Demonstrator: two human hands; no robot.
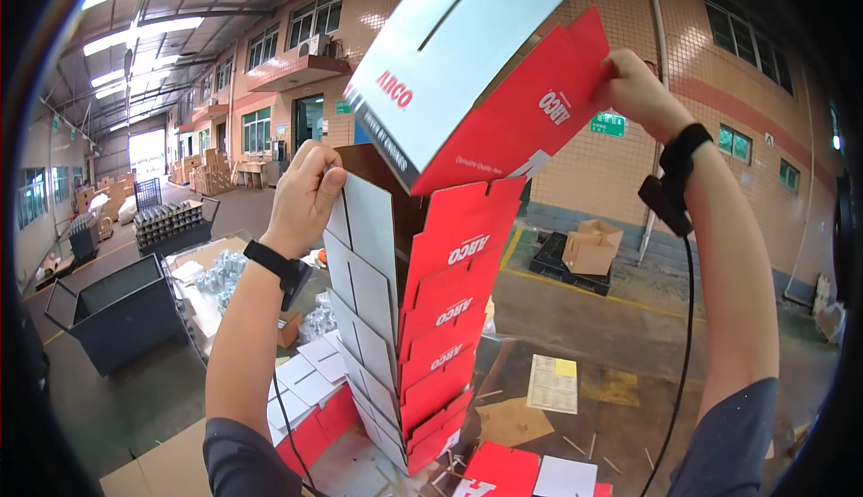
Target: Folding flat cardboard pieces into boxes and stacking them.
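Feed from my end: right hand is clamped on the outer edge of a red-and-white printed cardboard carton, thumb and fingers together on its red side panel; some fingertips are hidden. That carton is up high, tilted, white slotted face up and left, its low corner over the mouth of a tall stack of nested red-and-white cardboard cartons. Can't tell if that corner touches the stack.

Left hand has its fingers curled together, clamped at the top edge of the stack's white left wall. Stack stands centre, white walls left, red walls right.

Near left of the stack base: red and white cardboard pieces. Near right: a flat red cardboard panel. Beyond that, a printed paper sheet with a yellow patch. Far right, an open brown cardboard box on a black pallet. Far left, a dark grey metal bin.
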